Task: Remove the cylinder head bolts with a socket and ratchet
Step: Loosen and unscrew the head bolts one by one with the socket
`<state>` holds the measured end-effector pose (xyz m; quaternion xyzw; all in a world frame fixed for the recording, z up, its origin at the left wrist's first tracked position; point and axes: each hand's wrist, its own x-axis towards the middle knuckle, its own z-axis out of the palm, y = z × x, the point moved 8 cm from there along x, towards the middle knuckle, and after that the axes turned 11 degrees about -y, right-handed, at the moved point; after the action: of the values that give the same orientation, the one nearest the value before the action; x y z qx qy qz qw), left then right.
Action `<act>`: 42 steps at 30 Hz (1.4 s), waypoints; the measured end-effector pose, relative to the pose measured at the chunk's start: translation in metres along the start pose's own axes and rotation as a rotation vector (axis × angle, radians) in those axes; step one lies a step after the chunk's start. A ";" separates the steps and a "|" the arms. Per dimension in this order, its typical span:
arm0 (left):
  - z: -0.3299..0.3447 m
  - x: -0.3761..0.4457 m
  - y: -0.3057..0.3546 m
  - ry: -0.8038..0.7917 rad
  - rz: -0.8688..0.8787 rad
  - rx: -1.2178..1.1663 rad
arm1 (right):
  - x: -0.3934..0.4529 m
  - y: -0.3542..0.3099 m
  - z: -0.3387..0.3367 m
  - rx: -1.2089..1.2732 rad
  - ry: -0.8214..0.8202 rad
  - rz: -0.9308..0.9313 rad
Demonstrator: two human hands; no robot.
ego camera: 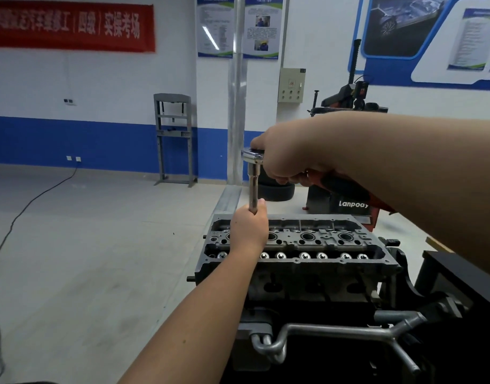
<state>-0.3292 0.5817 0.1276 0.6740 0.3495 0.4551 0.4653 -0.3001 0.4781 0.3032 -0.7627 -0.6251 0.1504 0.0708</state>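
In the workshop, on its stand, the cylinder head (293,245) sat uppermost on the engine, cover off, valve gear and plug wells exposed. Cast metal, heavy, rigid; would not shift under wrench load. Behind it, a tyre changer (349,200) and a grey press frame (173,137) against the blue-banded wall. Ratchet (253,156) held high over the head's left end, chrome head visible, red handle mostly hidden under the forearm. Long extension bar (254,187) ran straight down from it toward the head; socket and bolt hidden behind the lower hand. Right hand (288,159) was wrapped around the ratchet close to its head, fingers curled under. Left hand (249,231) was closed around the lower extension, steadying it upright. Steel tooling stiff, smooth, likely slick if oily. Judgement: a grip further out on the handle gives better leverage; the tall bar wants steadying low to keep the socket square on the bolt.
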 end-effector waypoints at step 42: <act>-0.003 0.004 -0.012 -0.021 -0.036 -0.191 | 0.042 0.031 -0.015 -0.612 0.510 -0.416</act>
<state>-0.3318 0.5901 0.1177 0.6248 0.3117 0.4710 0.5391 -0.2596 0.5136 0.3019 -0.6194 -0.7433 -0.2514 0.0224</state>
